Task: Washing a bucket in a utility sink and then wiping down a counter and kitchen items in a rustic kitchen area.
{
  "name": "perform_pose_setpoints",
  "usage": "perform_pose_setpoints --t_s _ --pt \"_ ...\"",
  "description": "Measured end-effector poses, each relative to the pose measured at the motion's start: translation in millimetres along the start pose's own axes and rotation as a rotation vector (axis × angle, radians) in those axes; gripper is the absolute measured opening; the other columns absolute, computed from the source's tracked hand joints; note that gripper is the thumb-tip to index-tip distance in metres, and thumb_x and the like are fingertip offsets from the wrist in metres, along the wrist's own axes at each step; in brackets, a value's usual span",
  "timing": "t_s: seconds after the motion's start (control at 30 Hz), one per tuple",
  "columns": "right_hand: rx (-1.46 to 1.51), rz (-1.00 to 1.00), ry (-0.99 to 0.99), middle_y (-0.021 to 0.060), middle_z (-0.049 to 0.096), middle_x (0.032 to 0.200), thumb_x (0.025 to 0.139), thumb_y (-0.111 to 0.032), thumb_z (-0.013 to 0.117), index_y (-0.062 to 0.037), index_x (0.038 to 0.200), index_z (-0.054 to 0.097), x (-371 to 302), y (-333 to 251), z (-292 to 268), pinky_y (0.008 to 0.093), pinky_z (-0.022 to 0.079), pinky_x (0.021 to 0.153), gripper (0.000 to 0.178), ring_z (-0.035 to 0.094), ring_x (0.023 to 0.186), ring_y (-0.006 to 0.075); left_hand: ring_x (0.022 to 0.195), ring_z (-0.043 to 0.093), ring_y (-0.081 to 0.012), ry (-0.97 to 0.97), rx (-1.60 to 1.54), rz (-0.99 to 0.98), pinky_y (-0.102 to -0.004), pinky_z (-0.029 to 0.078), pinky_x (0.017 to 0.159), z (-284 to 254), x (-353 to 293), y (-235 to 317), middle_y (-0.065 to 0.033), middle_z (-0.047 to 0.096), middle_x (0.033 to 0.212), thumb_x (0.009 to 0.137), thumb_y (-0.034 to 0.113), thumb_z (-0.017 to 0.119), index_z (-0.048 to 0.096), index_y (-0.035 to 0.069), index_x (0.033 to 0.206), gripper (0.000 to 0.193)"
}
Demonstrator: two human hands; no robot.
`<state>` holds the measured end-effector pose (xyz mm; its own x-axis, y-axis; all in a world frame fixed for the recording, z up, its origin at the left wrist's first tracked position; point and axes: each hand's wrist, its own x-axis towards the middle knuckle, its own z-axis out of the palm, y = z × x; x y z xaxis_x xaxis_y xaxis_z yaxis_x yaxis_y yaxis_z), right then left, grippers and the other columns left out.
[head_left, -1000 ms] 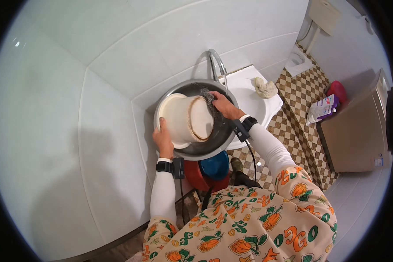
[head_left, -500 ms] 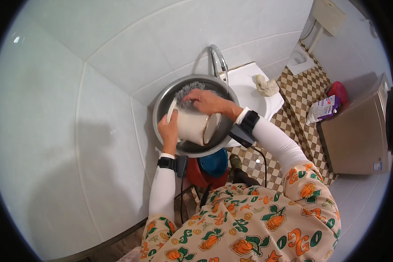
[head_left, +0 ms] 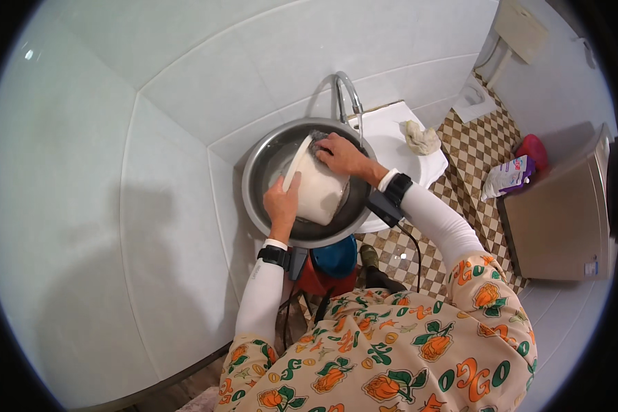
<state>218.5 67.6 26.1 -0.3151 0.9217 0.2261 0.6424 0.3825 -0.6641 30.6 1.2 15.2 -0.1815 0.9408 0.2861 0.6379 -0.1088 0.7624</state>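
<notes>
A cream-white cylindrical pot (head_left: 321, 196) lies tilted inside a wide grey metal basin (head_left: 253, 206). My left hand (head_left: 281, 204) grips the pot's pale rim, thumb on the outer wall and the other fingers mostly hidden. At the rim's upper end, my right hand (head_left: 343, 155) presses a grey wiry scrubber (head_left: 316, 137) with curled fingers. Just right of that hand, water runs from a curved chrome tap (head_left: 350, 93) down at the basin's edge.
The basin rests over a white washbasin (head_left: 395, 127), with a crumpled pale cloth (head_left: 421, 139) on its right corner. Below are a blue bucket (head_left: 336, 257) and a red bucket (head_left: 314, 280). A purple-white bag (head_left: 507, 177) stands by a beige cabinet-like appliance (head_left: 553, 213). Tiled wall closes the left.
The pot has turned, its rim leaning further right. My left hand has shifted right with it. My right hand has moved slightly right, and the scrubber now lies bunched at the rim.
</notes>
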Motion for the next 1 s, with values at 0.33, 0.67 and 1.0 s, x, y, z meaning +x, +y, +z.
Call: perform_pose_setpoints --t_s 0.33,0.67,1.0 --pt "-0.002 -0.055 0.222 0.016 0.062 0.089 0.073 -0.019 0.067 -0.0085 0.09 0.071 1.7 -3.7 12.7 0.0407 0.046 0.081 0.02 0.058 0.088 0.0345 0.068 0.059 -0.0416 -0.01 0.133 0.135 -0.0438 0.046 0.062 11.2 1.0 -7.7 -0.0225 0.062 0.072 0.086 0.037 0.059 0.062 -0.001 0.082 0.038" --pt "0.039 0.176 0.127 0.0168 0.067 0.079 0.073 -0.029 0.067 -0.0075 0.089 0.072 54.1 50.9 29.2 0.0374 0.051 0.073 0.028 0.065 0.074 0.033 0.068 0.064 -0.0271 -0.059 -0.095 0.108 -0.0354 0.048 0.065 11.1 -23.8 -40.3 -0.0194 0.065 0.075 0.085 0.023 0.064 0.063 -0.003 0.094 0.027" --pt "0.0 -0.057 0.142 0.0125 0.056 0.096 0.077 -0.026 0.065 -0.0125 0.095 0.067 -22.8 -29.4 27.3 0.0437 0.046 0.08 0.023 0.053 0.095 0.0329 0.087 0.062 -0.0245 -0.333 -0.509 -0.227 -0.0339 0.046 0.08 5.7 33.2 11.3 -0.0167 0.066 0.094 0.096 0.045 0.039 0.06 -0.003 0.11 0.054"
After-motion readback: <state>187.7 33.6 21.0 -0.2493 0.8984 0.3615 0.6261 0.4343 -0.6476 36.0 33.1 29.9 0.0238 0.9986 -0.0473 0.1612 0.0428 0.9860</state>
